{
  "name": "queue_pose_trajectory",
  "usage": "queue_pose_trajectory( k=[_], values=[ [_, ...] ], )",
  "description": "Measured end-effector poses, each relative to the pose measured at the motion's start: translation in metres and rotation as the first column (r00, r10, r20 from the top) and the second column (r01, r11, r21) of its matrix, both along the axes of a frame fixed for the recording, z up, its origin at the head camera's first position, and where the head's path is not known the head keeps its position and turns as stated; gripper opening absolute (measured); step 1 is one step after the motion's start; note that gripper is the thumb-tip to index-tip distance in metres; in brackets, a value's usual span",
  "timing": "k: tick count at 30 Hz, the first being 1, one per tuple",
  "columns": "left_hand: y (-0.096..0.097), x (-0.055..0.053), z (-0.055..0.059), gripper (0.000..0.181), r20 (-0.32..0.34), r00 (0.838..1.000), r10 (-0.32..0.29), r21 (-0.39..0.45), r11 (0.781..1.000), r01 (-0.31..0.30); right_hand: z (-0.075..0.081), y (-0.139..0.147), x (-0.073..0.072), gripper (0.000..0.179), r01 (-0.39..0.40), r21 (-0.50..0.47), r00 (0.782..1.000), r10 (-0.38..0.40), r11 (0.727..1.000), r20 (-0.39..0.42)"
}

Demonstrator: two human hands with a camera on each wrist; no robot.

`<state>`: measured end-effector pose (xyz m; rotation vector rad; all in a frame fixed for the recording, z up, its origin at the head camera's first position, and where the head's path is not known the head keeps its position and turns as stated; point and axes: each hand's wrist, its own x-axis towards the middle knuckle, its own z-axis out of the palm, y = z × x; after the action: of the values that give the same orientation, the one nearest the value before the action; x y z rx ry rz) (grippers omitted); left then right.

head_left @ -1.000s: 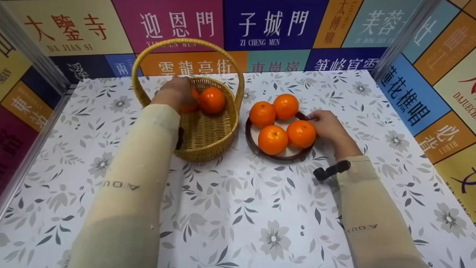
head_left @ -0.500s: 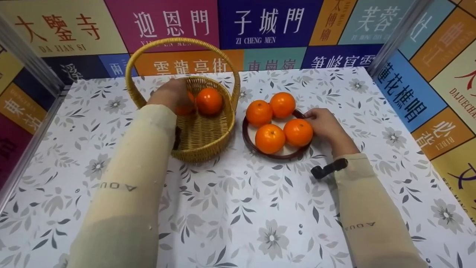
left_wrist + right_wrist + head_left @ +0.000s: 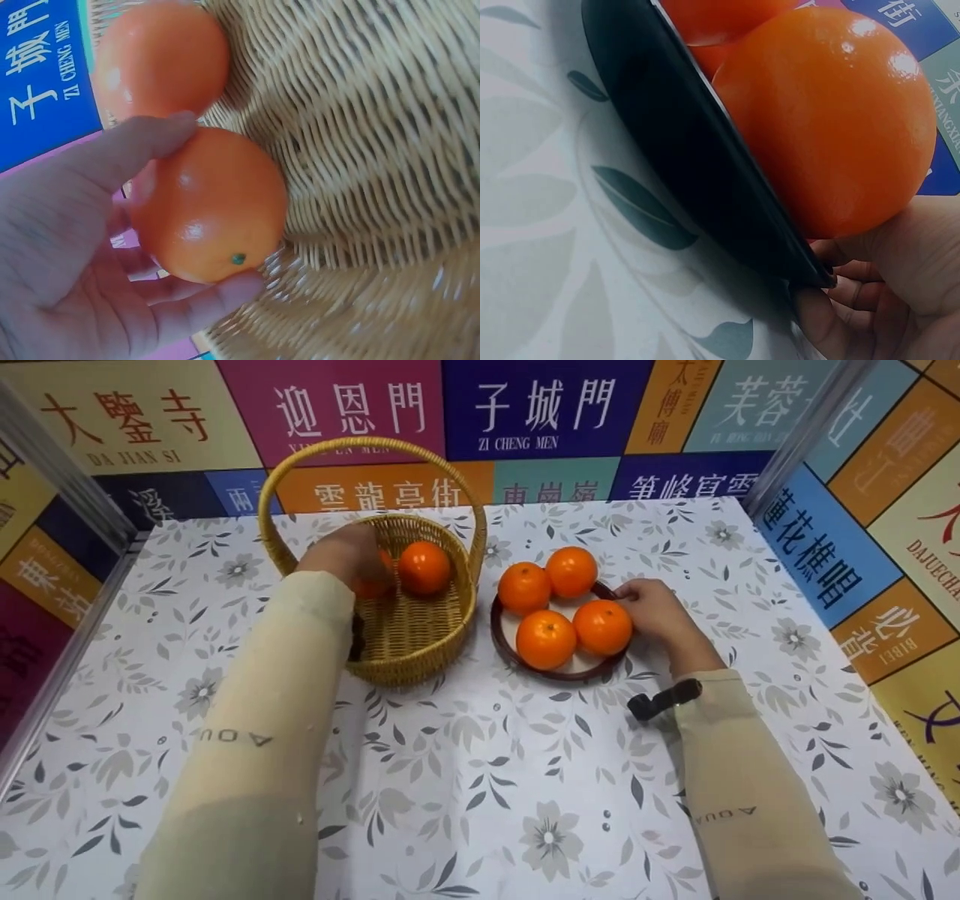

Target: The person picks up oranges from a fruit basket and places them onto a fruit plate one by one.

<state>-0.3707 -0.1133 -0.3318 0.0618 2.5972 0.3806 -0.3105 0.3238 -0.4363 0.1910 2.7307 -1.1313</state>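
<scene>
Reaching into the yellow wicker basket [image 3: 409, 666], my left hand [image 3: 343, 553] holds an orange [image 3: 214, 206]. In the left wrist view the thumb lies over one side of it and the fingers curve round the other. Beside it in the basket is a second orange [image 3: 424, 568], which my hand does not grip. To the right, a dark-rimmed round plate [image 3: 574, 676] carries several oranges [image 3: 546, 639]. My right hand [image 3: 658, 619] pinches the plate's right edge between thumb and fingers, close to one orange [image 3: 832, 124]. In the head view the left fingers are mostly hidden.
An arched handle [image 3: 371, 441] rises over the basket, above my left hand. The table bears a white floral cloth [image 3: 480, 780]. Printed panels [image 3: 555, 409] with large characters stand behind and at both sides.
The view shifts slightly. My left hand stays at the orange in the basket, and my right hand keeps its hold on the plate. Nothing else visibly moves.
</scene>
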Motion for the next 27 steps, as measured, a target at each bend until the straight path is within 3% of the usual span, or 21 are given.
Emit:
queue_pose_trajectory(
  k=[4, 11, 15, 20, 27],
  values=[
    [0.001, 0.005, 0.008, 0.049, -0.02, 1.0, 0.005, -0.009, 1.0, -0.005, -0.001, 0.0, 0.0, 0.035, 0.005, -0.013, 1.0, -0.005, 1.0, -0.005],
    [0.005, 0.014, 0.021, 0.064, -0.086, 0.996, 0.0, 0.005, 1.0, 0.0, -0.001, 0.0, 0.0, 0.036, 0.012, -0.019, 1.0, -0.012, 1.0, -0.003],
    [0.01, 0.02, 0.025, 0.073, -0.164, 0.985, -0.053, 0.007, 0.998, 0.055, -0.001, 0.0, -0.001, 0.037, 0.012, -0.005, 1.0, -0.012, 1.0, -0.002],
    [0.02, 0.031, 0.026, 0.084, -0.279, 0.953, -0.121, 0.014, 0.991, 0.131, 0.0, 0.0, -0.001, 0.036, 0.004, 0.004, 1.0, -0.004, 1.0, -0.013],
    [0.035, 0.051, 0.021, 0.074, -0.431, 0.878, -0.21, 0.01, 0.971, 0.237, -0.001, 0.0, 0.0, 0.036, -0.002, 0.008, 1.0, 0.002, 1.0, -0.023]
  ],
)
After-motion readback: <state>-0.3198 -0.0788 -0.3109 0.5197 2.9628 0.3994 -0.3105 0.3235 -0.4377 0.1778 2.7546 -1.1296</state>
